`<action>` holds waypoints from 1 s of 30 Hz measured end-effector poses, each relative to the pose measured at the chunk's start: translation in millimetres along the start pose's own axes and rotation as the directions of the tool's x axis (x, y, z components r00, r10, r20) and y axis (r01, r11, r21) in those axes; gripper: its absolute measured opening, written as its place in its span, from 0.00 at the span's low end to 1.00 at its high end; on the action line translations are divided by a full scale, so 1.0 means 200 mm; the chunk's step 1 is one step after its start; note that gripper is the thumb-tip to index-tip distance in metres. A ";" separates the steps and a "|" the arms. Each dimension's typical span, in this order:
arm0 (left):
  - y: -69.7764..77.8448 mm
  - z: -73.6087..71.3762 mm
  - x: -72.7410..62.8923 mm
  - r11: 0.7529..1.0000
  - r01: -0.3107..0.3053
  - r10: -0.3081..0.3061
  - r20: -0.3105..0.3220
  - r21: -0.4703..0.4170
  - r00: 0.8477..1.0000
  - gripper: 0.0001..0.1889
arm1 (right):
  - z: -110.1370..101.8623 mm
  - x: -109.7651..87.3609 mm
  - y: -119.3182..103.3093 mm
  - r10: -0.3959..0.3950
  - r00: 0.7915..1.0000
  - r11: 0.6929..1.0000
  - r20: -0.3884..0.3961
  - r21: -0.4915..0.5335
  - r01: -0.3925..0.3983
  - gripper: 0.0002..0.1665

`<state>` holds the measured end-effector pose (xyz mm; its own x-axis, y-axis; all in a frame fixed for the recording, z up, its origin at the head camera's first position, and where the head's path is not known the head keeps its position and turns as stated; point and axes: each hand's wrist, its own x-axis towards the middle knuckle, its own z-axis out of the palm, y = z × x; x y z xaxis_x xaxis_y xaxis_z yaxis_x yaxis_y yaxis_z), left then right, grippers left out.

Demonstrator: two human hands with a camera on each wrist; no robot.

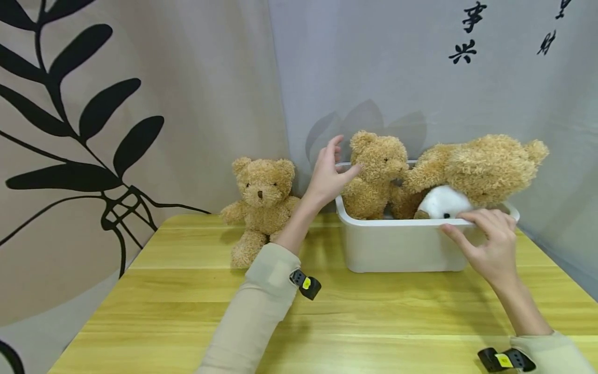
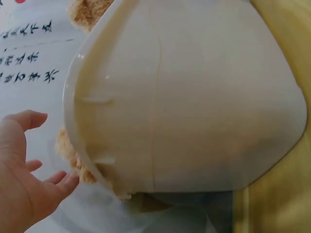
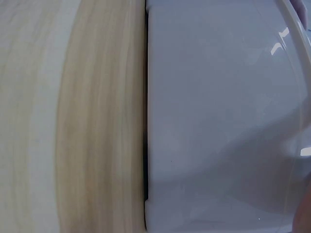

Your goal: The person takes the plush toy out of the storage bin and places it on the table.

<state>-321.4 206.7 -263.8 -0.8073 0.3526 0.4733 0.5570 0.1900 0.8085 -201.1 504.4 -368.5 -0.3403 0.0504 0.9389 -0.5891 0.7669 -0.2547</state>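
Observation:
A white plastic storage bin (image 1: 402, 244) stands on the table and holds several plush toys. One tan teddy bear (image 1: 378, 171) sits upright at its left end, and another tan bear (image 1: 490, 166) lies sideways across the right end. Below that one shows a white plush toy (image 1: 444, 201) with a dark eye; most of it is hidden. My left hand (image 1: 327, 176) is raised at the bin's left end, fingers spread beside the upright bear, holding nothing. In the left wrist view, the left hand (image 2: 31, 174) is beside the rim. My right hand (image 1: 495, 246) grips the bin's front rim near the right corner.
A third tan teddy bear (image 1: 263, 197) sits on the wooden table (image 1: 187, 311) left of the bin, partly behind my left forearm. Close behind the table hangs a light cloth backdrop (image 1: 210, 93) with dark leaves and lettering.

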 end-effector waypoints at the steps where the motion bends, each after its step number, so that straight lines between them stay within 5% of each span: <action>1: 0.00 0.01 0.01 1.000 -0.001 0.001 -0.002 -0.007 1.000 0.42 | 0.00 0.00 0.00 0.002 1.000 1.000 0.002 0.000 -0.002 0.45; 7: 0.02 0.10 0.06 0.999 -0.003 0.004 -0.014 0.041 1.000 0.44 | -0.01 0.00 0.00 0.011 1.000 1.000 0.009 0.002 -0.011 0.45; 19: 0.04 0.22 0.13 0.988 0.090 -0.093 0.016 0.125 0.996 0.49 | -0.01 0.00 0.00 0.008 1.000 1.000 0.007 -0.004 -0.008 0.45; 30: 0.01 0.25 0.15 0.925 0.202 -0.211 -0.006 0.322 0.977 0.49 | 0.00 0.00 0.00 0.006 1.000 1.000 0.003 -0.014 -0.006 0.46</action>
<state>-335.1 263.9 -265.8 -0.9079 0.2988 0.2941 0.4151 0.5416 0.7311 -200.3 504.2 -368.1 -0.3464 0.0531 0.9366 -0.5766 0.7755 -0.2572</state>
